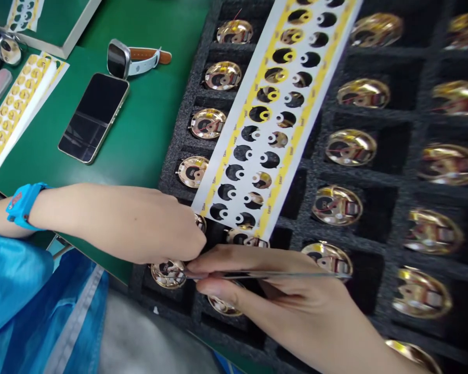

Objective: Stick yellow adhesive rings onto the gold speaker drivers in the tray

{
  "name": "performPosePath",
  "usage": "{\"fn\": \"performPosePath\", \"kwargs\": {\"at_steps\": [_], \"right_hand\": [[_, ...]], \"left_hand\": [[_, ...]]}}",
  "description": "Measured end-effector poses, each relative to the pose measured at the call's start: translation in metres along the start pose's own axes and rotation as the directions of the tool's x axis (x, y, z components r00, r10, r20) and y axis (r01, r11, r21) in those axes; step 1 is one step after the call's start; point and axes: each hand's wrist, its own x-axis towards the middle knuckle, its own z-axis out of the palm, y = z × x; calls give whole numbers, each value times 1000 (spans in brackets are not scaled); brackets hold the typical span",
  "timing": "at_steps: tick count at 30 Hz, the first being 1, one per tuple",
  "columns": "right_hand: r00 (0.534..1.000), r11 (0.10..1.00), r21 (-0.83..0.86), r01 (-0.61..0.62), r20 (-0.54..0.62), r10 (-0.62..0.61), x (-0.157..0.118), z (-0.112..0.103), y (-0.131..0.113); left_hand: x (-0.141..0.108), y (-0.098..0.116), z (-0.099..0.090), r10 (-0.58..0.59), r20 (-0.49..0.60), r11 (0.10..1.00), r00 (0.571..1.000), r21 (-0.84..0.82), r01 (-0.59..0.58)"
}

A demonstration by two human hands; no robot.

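Observation:
Metal tweezers (pixel 257 274) are pinched in my right hand (pixel 292 296), their tips at a round gold part (pixel 167 274) in the front left of the black foam tray (pixel 312 176). Just above that part my left hand (pixel 159 226) is curled with its knuckles up; its fingertips and anything in them are hidden. The two hands almost meet over the tray. A long white and yellow sticker sheet (pixel 253 150) with rows of cut-out holes lies slanting across the tray, behind my hands. Gold parts sit in the compartments around it.
A phone (pixel 94 118) and a smartwatch (pixel 119 59) lie on the green mat (pixel 152 124) left of the tray. More sticker sheets (pixel 13 106), another watch (pixel 8 48) and a pale-edged board (pixel 76 31) are at the far left.

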Motion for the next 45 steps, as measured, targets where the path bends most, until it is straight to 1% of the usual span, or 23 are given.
{"fn": "performPosePath", "kwargs": {"at_steps": [4, 6, 7, 9, 11, 13, 15, 17, 20, 22, 24, 27, 28, 29, 30, 32, 33, 34, 35, 37, 40, 43, 45], "right_hand": [[1000, 1000, -14, 4, 29, -4, 0, -1, 1], [999, 1000, -7, 23, 26, -23, 0, -2, 1], [999, 1000, 0, 29, 18, -29, -1, -3, 1], [1000, 1000, 4, 17, -6, -17, -2, -4, -1], [999, 1000, -1, -8, -46, 8, -4, -7, -3], [994, 999, -20, -38, -104, 35, -8, -11, -4], [980, 996, -44, -75, -189, 65, -12, -16, -4], [953, 988, -64, -140, -280, 116, -16, -22, -1], [904, 978, -40, -206, -390, 175, -21, -30, 8], [881, 976, -9, -218, -432, 193, -24, -35, 13], [863, 977, 16, -211, -466, 194, -24, -39, 15], [837, 982, 43, -182, -518, 177, -19, -47, 12], [826, 985, 51, -164, -539, 165, -16, -50, 9], [814, 988, 60, -139, -561, 149, -12, -53, 7], [799, 992, 72, -107, -587, 129, -9, -55, 5], [773, 993, 107, -41, -626, 99, -2, -61, 4], [767, 992, 128, -15, -634, 93, 1, -63, 4], [768, 988, 152, 0, -633, 97, 4, -65, 5], [774, 984, 178, 5, -623, 109, 7, -68, 7], [783, 973, 231, 0, -605, 143, 10, -71, 9], [772, 955, 296, 16, -611, 176, 14, -77, 7], [763, 935, 353, 17, -609, 217, 19, -84, 2], [761, 925, 379, -8, -598, 251, 26, -89, 0]], "left_hand": [[1, 15, 7, 30, 23, 1000, 999, 0, -30], [5, 21, 4, 108, 80, 994, 991, -1, -108], [7, 22, 1, 178, 119, 984, 977, -2, -179], [12, 21, -5, 322, 187, 945, 928, -2, -328], [15, 19, -9, 398, 236, 911, 887, 11, -412], [17, 17, -13, 397, 264, 908, 879, 25, -418], [18, 17, -14, 386, 309, 913, 870, 5, -407], [18, 17, -16, 392, 333, 914, 858, -37, -403], [18, 16, -17, 405, 379, 908, 832, -57, -416], [18, 16, -18, 404, 410, 907, 818, -60, -418], [18, 17, -21, 397, 416, 914, 818, -95, -394], [21, 16, -29, 386, 436, 922, 813, -179, -342], [23, 15, -33, 384, 432, 923, 816, -205, -326], [26, 13, -36, 371, 409, 927, 834, -219, -305], [29, 10, -39, 342, 362, 935, 867, -219, -278], [35, 2, -42, 261, 193, 956, 946, -186, -225], [39, -3, -42, 229, 103, 965, 968, -155, -212], [42, -7, -41, 216, 28, 971, 976, -113, -211], [45, -12, -38, 221, -18, 973, 975, -64, -221], [48, -20, -31, 248, -30, 968, 968, 49, -246], [49, -24, -20, 244, 11, 954, 970, 180, -242], [47, -22, -15, 233, 25, 948, 972, 218, -232], [48, -21, -18, 236, 10, 948, 972, 216, -233]]}}
